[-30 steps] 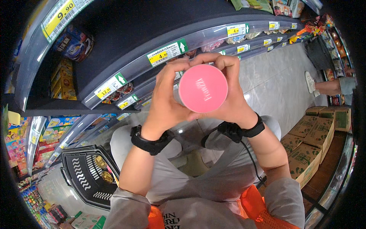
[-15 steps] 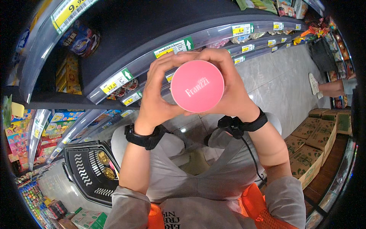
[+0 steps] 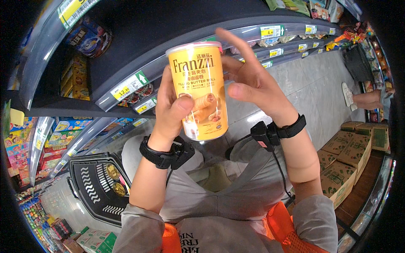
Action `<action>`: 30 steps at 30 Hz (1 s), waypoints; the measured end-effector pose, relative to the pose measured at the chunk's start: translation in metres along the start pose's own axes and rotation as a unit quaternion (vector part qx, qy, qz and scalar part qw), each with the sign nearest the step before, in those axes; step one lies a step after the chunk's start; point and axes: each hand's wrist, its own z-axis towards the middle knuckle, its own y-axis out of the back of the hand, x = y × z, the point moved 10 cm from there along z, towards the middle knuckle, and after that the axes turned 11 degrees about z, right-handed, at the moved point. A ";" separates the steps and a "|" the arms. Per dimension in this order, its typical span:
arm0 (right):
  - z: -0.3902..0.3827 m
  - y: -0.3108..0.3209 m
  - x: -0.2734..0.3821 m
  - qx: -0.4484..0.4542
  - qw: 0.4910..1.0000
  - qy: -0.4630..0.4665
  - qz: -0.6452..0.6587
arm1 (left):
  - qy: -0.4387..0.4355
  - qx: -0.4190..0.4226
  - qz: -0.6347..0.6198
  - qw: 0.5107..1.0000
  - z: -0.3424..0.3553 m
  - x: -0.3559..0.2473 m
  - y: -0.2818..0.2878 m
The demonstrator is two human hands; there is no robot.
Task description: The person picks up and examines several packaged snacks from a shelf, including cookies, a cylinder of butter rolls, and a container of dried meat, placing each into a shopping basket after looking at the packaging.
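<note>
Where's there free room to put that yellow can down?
The dark shelf looks bare between the blue tub and green packets; so does the tiled floor between that shelf and the cardboard cartons. The lower-left shelves are crowded with colourful boxes.

Glossy yellow can point(image 3: 202, 88), shiny plastic shelf edging point(image 3: 295, 30) beyond it, polished tiles point(image 3: 295, 84) to its right, plastic basket point(image 3: 101, 202) below left of it, matt cardboard boxes point(image 3: 335, 179) below right of it

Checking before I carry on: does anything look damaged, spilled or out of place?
Nothing stands out. The yellow can, held tilted in the left hand, shows no obvious dent on its visible side, and its pink lid appears seated. The black basket sits upright on the floor, with no spill visible.
</note>
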 end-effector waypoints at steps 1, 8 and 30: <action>-0.001 -0.001 -0.005 0.005 1.000 -0.018 0.019 | 0.005 0.004 0.001 1.000 -0.002 -0.002 -0.004; -0.003 -0.002 -0.004 -0.028 0.996 -0.015 0.089 | 0.024 0.023 -0.003 0.999 -0.005 -0.003 -0.012; -0.012 0.016 -0.012 -0.104 0.974 -0.041 0.196 | 0.022 0.061 0.019 0.998 0.003 0.006 -0.033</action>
